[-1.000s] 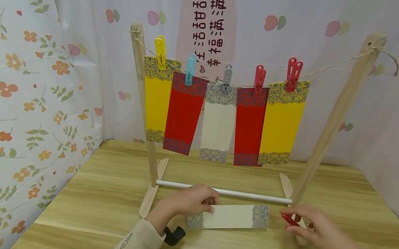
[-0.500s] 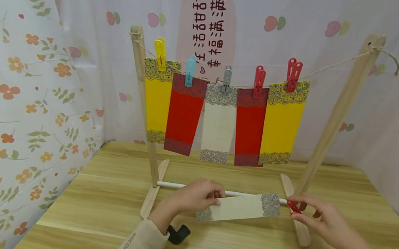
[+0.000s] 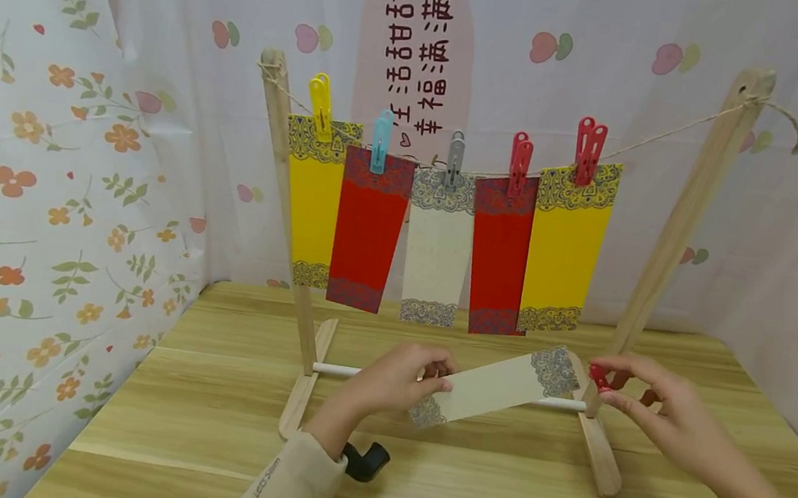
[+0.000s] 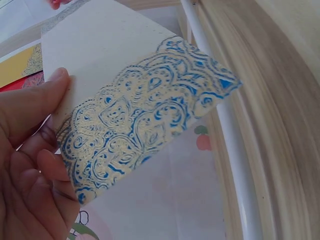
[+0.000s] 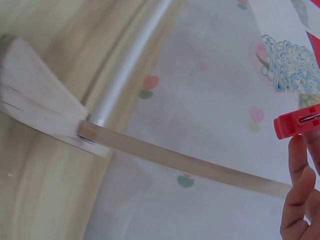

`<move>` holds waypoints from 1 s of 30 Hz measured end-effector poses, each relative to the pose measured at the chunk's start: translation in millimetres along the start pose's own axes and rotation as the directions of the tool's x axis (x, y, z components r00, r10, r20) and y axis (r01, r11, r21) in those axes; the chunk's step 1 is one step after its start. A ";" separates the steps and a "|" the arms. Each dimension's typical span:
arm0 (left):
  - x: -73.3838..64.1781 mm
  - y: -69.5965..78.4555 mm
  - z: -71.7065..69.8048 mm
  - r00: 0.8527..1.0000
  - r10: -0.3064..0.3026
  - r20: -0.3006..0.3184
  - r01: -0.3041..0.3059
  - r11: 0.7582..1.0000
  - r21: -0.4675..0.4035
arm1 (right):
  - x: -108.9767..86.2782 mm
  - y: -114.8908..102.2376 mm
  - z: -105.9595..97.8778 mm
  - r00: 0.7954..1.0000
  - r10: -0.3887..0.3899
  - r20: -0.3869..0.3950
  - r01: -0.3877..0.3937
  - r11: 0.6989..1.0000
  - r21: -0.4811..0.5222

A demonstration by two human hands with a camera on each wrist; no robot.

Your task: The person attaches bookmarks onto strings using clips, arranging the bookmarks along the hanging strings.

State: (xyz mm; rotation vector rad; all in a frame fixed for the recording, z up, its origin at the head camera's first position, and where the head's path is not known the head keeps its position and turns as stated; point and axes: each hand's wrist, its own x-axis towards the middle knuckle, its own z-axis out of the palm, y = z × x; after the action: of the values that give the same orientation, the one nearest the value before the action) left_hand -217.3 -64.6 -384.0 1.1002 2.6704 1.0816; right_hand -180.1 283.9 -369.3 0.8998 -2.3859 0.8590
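My left hand (image 3: 400,380) pinches a cream paper card (image 3: 494,388) near one end, thumb on its face. Blue-and-gold lace pattern (image 4: 145,110) decorates that end in the left wrist view. The card is tilted, its far end raised toward the right, in front of the rack's white bar. My right hand (image 3: 665,410) pinches a red clothespin (image 3: 600,378) between thumb and fingers, a little right of the card's far end and apart from it. In the right wrist view the red clothespin (image 5: 297,121) sits at the right edge, and part of that hand lies outside the frame.
Behind, a string between two wooden posts (image 3: 682,227) carries yellow, red and cream cards, each under a clothespin; the middle one is a cream card (image 3: 437,246). A white bar (image 3: 337,370) joins the rack's feet (image 3: 599,456) on the wooden table (image 3: 458,492).
Both hands have risen from near the tabletop toward the rack. The cream card has lifted with the left hand and tilted up at its right end; the red clothespin has risen with the right.
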 end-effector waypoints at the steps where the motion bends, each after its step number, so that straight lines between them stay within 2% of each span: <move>1: 0.7 0.3 -0.3 1.000 -0.002 -0.006 0.002 1.000 -0.008 | 1.5 -0.8 -1.6 1.000 -0.003 -0.009 0.003 1.000 0.007; 6: 5.3 4.0 -1.6 0.999 0.006 -0.033 -0.006 1.000 -0.009 | 8.6 -4.1 -9.7 0.998 -0.009 -0.058 0.010 1.000 0.015; 12: 10.8 12.5 -2.3 0.997 0.051 -0.056 -0.050 0.999 0.011 | 19.2 -9.4 -23.0 0.995 -0.015 -0.096 0.015 1.000 0.000; 19: 18.0 18.5 -2.9 0.993 0.084 -0.085 -0.085 0.996 -0.009 | 30.8 -16.8 -38.0 0.982 -0.086 -0.167 0.080 0.996 -0.041; 30: 26.2 25.5 -2.5 0.976 0.158 -0.150 -0.158 0.987 0.010 | 44.7 -31.1 -52.9 0.972 -0.106 -0.208 0.099 0.994 -0.044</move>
State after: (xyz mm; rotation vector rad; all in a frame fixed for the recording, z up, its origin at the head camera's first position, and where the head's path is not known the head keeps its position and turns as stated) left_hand -222.3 -36.7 -360.9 1.3002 2.7321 1.2395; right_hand -179.4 282.6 -293.4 0.8652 -2.1481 0.8279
